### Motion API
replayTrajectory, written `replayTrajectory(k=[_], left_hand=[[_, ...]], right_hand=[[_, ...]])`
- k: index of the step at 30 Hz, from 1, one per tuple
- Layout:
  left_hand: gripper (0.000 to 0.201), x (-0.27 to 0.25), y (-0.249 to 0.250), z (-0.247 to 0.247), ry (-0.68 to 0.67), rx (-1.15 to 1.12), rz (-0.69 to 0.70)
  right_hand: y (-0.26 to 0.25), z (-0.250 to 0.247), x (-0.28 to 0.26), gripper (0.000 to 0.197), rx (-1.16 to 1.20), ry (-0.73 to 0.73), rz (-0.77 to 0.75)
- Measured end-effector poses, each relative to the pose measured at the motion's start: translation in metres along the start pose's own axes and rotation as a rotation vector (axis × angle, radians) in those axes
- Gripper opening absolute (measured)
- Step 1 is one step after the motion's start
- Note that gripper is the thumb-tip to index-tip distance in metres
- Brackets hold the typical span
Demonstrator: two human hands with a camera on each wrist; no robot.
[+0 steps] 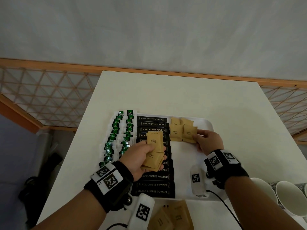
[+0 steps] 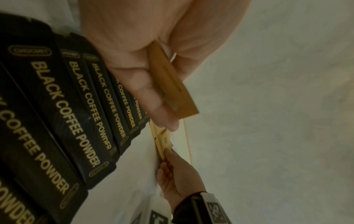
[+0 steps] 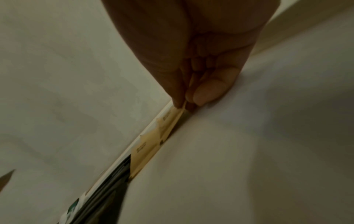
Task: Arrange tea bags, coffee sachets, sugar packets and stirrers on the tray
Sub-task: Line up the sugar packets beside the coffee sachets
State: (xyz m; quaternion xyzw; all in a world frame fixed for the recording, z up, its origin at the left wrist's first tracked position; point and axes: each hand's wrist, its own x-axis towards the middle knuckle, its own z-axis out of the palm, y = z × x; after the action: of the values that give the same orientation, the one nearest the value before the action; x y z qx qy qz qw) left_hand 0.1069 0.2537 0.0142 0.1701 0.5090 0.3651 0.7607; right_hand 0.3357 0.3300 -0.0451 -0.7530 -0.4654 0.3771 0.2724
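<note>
A white tray on the table holds green tea bags in two columns at its left, and a column of black coffee sachets in the middle. Several brown sugar packets lie at the tray's far right. My left hand hovers over the coffee sachets and grips a stack of brown sugar packets, one pushed up by the thumb. My right hand pinches the edge of one sugar packet lying on the tray, next to the others.
More brown sugar packets lie on the white table at the near edge. White paper cups stand at the near right. A wooden lattice railing runs behind the table, which has bare room at the back.
</note>
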Motion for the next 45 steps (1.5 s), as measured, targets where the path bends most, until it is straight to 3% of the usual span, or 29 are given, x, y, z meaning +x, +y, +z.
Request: replayTrajectory(k=[9, 12, 15, 19, 23, 32, 38, 42, 45], left_hand=[[0.023, 0.001, -0.003, -0.001, -0.002, 0.03, 0.019], [0.025, 0.002, -0.004, -0.002, -0.002, 0.045, 0.035], [0.024, 0.001, -0.005, -0.001, 0.002, 0.047, 0.055], [0.024, -0.002, -0.007, 0.002, -0.002, 0.027, 0.094], [0.027, -0.003, -0.009, 0.002, 0.012, 0.006, 0.111], [0.038, -0.007, -0.003, -0.002, 0.016, 0.028, -0.009], [0.056, -0.004, 0.0, -0.003, 0.01, 0.038, -0.05], [0.035, -0.002, 0.0, -0.003, 0.015, 0.055, 0.045], [0.031, 0.001, -0.002, -0.006, 0.046, 0.049, 0.08]], right_hand=[[-0.002, -0.001, -0.005, 0.028, -0.038, 0.047, -0.008], [-0.01, -0.002, -0.015, 0.027, 0.019, 0.054, -0.09], [-0.028, 0.003, -0.04, 0.015, 0.15, -0.09, -0.198], [-0.051, 0.013, -0.071, 0.012, 0.285, -0.328, -0.219], [-0.06, 0.017, -0.082, 0.008, 0.351, -0.418, -0.233], [-0.061, 0.014, -0.08, 0.014, 0.422, -0.315, -0.218], [-0.055, 0.013, -0.085, 0.028, 0.446, -0.327, -0.418], [-0.045, 0.017, -0.086, 0.048, 0.349, -0.345, -0.465], [-0.045, 0.015, -0.085, 0.041, 0.398, -0.37, -0.357]])
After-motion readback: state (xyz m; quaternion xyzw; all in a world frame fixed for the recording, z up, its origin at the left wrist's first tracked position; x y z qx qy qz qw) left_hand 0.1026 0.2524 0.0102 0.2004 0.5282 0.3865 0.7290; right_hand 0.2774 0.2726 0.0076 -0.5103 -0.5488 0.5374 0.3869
